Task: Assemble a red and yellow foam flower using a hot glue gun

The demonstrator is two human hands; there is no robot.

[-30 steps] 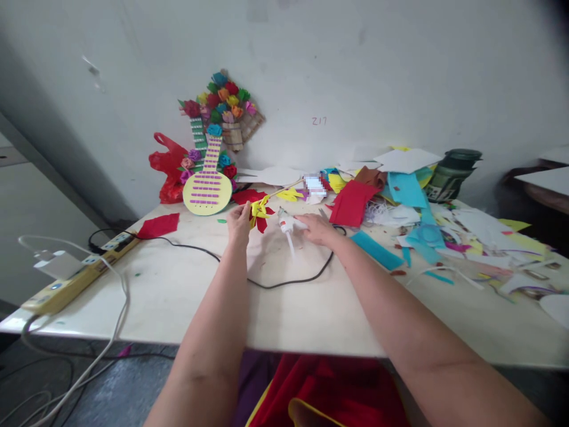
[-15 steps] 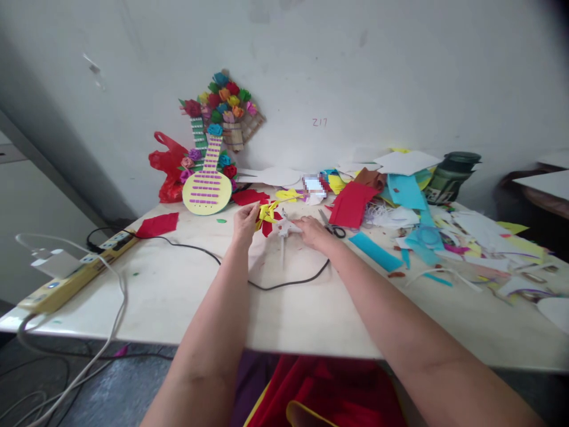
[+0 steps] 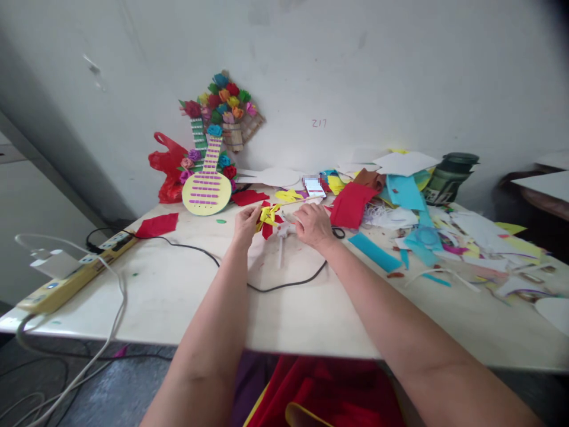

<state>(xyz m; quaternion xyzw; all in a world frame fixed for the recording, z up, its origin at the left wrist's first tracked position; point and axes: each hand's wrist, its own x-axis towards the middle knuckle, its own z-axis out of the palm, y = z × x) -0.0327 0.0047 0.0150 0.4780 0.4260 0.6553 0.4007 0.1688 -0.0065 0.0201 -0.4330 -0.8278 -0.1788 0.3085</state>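
Note:
Over the middle of the table, my left hand (image 3: pixel 247 225) pinches the left side of a yellow and red paper flower (image 3: pixel 269 218). A thin stick (image 3: pixel 296 202) extends from the flower toward the right. My right hand (image 3: pixel 315 225) is curled round the back of a white glue gun (image 3: pixel 284 228), whose body is partly covered by the fingers. The glue gun's nozzle is close to the flower's right petals, and a clear glue stick hangs below it.
A power strip (image 3: pixel 66 279) and cables lie at left. A yellow paper lute (image 3: pixel 207 193) leans near paper flowers. Scissors, a phone (image 3: pixel 315 187), red paper (image 3: pixel 352 204), scraps and a green bottle (image 3: pixel 448 178) are at right. A black cable (image 3: pixel 275 289) crosses in front.
My right hand has risen a little and its fingers have curled in round the glue gun. The flower in my left hand has turned slightly, and the phone screen shows more clearly.

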